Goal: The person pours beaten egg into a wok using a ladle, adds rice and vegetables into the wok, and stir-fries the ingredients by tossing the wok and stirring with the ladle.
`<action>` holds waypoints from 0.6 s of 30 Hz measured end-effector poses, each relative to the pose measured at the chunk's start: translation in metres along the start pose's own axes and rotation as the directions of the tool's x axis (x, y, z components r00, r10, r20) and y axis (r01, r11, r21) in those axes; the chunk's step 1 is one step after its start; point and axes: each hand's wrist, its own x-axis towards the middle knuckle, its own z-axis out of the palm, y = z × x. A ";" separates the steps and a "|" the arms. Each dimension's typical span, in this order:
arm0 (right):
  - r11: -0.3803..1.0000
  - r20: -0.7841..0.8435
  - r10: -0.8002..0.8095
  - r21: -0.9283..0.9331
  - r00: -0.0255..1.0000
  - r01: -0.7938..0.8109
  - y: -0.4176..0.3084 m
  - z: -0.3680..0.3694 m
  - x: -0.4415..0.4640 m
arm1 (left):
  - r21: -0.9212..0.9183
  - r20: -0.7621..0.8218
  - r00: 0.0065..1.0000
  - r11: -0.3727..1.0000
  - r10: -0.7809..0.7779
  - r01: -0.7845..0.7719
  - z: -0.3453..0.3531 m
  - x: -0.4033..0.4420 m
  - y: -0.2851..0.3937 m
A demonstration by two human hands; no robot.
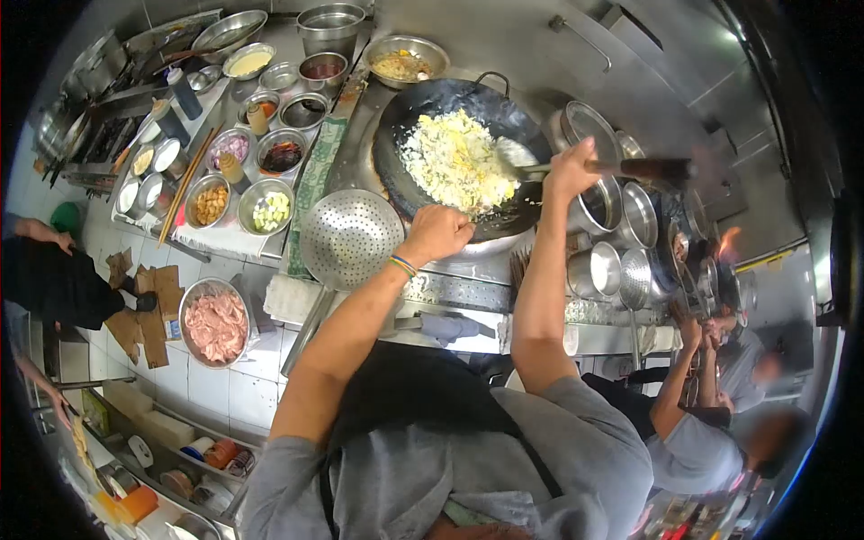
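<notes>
Fried rice with yellow egg (pixel 459 162) lies spread in a large black wok (pixel 400 112) on the stove. My right hand (pixel 570 171) is wrapped round a long-handled wok ladle (pixel 533 169). Its dark wooden grip sticks out to the right of my fist, and its metal head touches the rice on the right side. At the wok's near rim, my left hand (pixel 438 234) is closed, knuckles up; whatever its fingers hold is hidden. Just left of that hand rests a perforated metal strainer (pixel 351 238), its handle toward me.
Bowls of diced vegetables (pixel 270 209), fried pieces (pixel 211 205) and chopped onion (pixel 231 151) crowd the left counter. Behind them stand squeeze bottles (pixel 184 94). A basin of raw meat (pixel 216 322) sits lower left. Metal pots (pixel 594 270) and another person (pixel 693 441) are at right, near a flame (pixel 727 241).
</notes>
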 end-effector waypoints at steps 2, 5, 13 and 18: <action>0.928 0.185 0.255 0.229 0.949 -0.294 0.013 0.004 -0.025 | 0.021 0.031 0.999 1.000 -0.007 0.007 0.000 0.001 0.002; 0.853 0.401 0.368 0.213 0.839 -0.476 -0.057 0.014 -0.030 | 0.142 0.052 0.998 0.989 0.036 -0.043 0.005 0.000 0.007; 0.847 0.560 0.444 -0.007 0.699 -0.532 -0.069 0.048 -0.051 | 0.217 0.167 0.984 0.971 0.068 -0.104 -0.033 -0.030 0.074; 0.834 0.503 0.483 -0.012 0.717 -0.552 -0.111 0.052 -0.037 | 0.188 -0.008 0.981 0.964 0.193 -0.188 -0.074 0.005 0.116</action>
